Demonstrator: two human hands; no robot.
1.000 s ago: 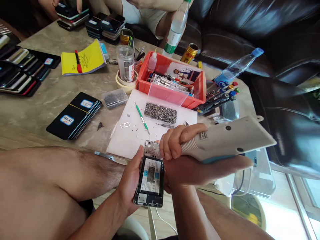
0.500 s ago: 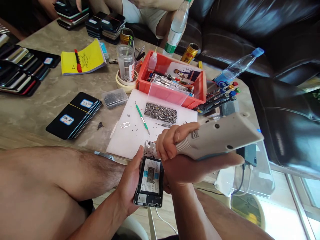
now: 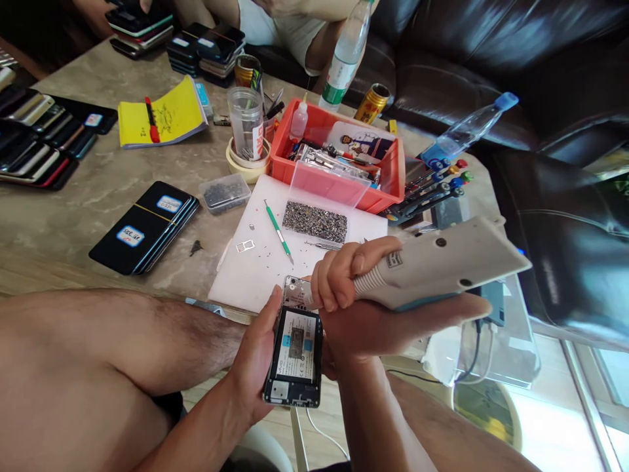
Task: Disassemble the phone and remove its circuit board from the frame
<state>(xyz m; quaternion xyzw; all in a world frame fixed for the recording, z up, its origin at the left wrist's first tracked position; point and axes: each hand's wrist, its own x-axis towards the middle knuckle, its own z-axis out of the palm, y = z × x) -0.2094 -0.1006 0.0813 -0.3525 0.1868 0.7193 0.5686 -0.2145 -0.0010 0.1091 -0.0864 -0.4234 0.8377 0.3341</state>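
A smartphone (image 3: 297, 344) with its back cover off lies tilted in my left hand (image 3: 253, 360), thumb along one edge and other fingers beneath. Its white-labelled battery and the silvery plate by the camera are exposed. My right hand (image 3: 351, 308) wraps round the ribbed neck of a bulky grey electric screwdriver (image 3: 437, 265), whose tip is hidden behind the fingers at the phone's upper end. Beyond them, a white mat (image 3: 240, 282) carries a green pen-like tool (image 3: 278, 233), a SIM tray (image 3: 246, 246), scattered screws and an open clear box of screws (image 3: 314, 221).
An orange-red bin (image 3: 339, 183) of tools stands behind the mat, with several screwdrivers (image 3: 432, 190) at its right. Banded phones (image 3: 145, 226) and a yellow notebook (image 3: 162, 118) lie left. Bottles (image 3: 341, 72) and stacked phones (image 3: 206, 52) stand farther back, near another person's hand (image 3: 146, 5).
My right hand and the electric screwdriver have shifted slightly to the right, away from the phone's upper end. The phone and my left hand have hardly moved.
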